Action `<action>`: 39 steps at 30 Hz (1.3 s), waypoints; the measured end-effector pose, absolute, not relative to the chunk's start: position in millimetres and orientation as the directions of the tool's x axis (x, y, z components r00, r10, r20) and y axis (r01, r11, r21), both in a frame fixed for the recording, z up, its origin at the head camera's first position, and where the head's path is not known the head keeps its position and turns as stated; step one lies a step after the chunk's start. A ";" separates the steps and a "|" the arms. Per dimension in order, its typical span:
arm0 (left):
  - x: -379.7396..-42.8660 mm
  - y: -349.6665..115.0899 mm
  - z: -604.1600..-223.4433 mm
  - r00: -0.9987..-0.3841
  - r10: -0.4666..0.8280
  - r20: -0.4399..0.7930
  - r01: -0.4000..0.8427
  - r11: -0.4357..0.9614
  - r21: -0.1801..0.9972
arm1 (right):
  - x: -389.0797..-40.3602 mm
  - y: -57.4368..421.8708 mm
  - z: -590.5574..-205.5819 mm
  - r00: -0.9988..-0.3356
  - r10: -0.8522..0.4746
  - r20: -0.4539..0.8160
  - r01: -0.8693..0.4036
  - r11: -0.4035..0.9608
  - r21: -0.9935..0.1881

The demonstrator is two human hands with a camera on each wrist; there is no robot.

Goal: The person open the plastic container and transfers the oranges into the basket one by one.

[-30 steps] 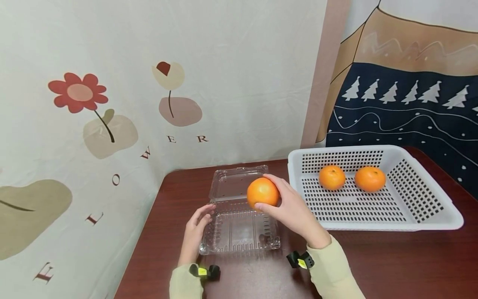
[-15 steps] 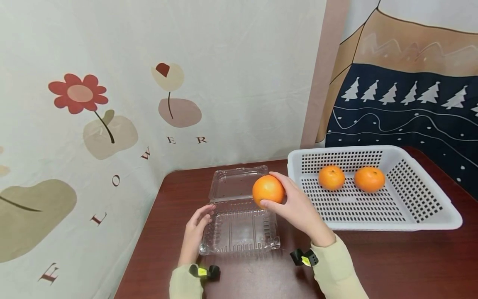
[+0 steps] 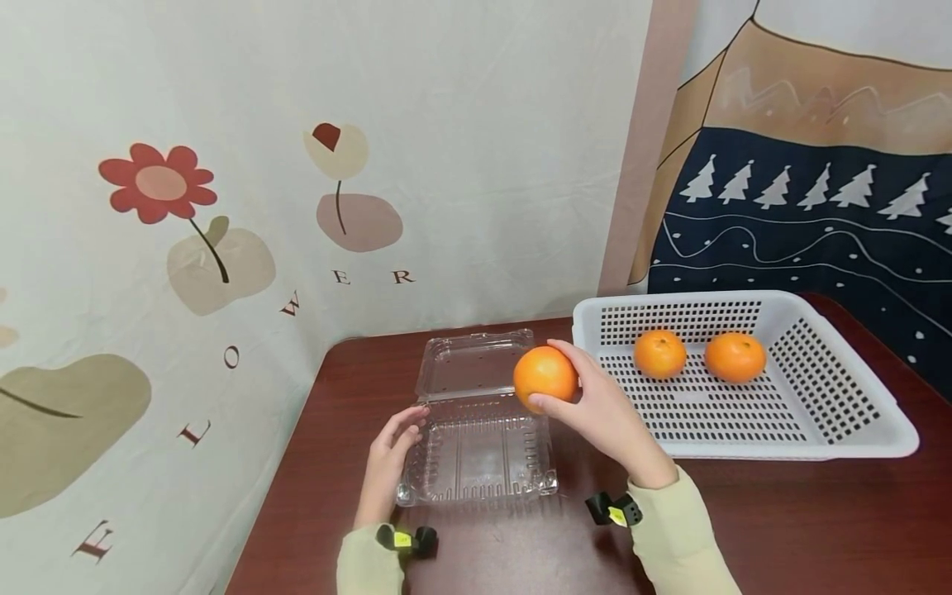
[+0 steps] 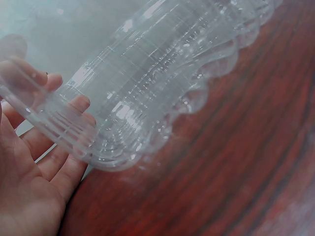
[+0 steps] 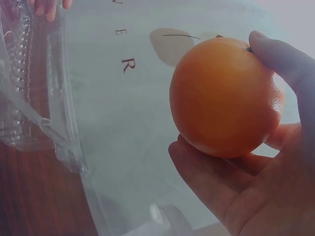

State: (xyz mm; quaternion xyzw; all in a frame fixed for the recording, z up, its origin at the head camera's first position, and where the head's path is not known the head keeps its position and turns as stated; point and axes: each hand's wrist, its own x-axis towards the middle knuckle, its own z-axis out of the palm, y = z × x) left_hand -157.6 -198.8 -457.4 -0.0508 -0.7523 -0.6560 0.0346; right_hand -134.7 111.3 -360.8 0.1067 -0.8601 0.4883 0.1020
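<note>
My right hand (image 3: 606, 413) grips an orange (image 3: 545, 378) between thumb and fingers, held in the air right of the open clear plastic clamshell box (image 3: 479, 463). In the right wrist view the orange (image 5: 224, 101) shows a small green stem spot by a fingertip. The box lies with its lid (image 3: 468, 364) folded back toward the wall. Beside the box's left wall rests my left hand (image 3: 388, 463), its fingers loosely bent. In the left wrist view, fingers of that hand (image 4: 44, 162) show through the clear wall (image 4: 123, 118); whether they press on it I cannot tell.
A white perforated basket (image 3: 863, 388) stands on the right, with two more oranges (image 3: 660, 355) in it. Everything sits on a dark red-brown table (image 3: 312, 496). Behind it hangs a printed cloth (image 3: 483, 165).
My right hand has moved to the right with the orange, away from over the box and closer to the basket. The left hand and the box stay where they were.
</note>
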 end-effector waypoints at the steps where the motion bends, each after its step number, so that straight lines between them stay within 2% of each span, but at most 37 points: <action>1: -156.7 -198.1 -455.4 -0.992 0.034 0.119 0.122 0.135 0.983 | -134.6 112.2 -360.8 -0.957 -0.082 0.277 -0.280 0.496 -0.822; 14: -153.6 -194.0 -446.6 -0.994 0.027 0.110 0.113 0.155 0.981 | -135.5 123.1 -362.7 -0.968 -0.074 0.240 -0.246 0.478 -0.843; 30: -154.5 -194.5 -447.5 -0.995 0.026 0.099 0.102 0.158 0.982 | -136.2 139.6 -359.4 -0.972 -0.036 0.233 -0.212 0.565 -0.798; 39: -154.3 -194.5 -447.9 -0.995 0.025 0.098 0.101 0.159 0.982 | -137.5 150.7 -358.5 -0.978 -0.033 0.206 -0.189 0.555 -0.810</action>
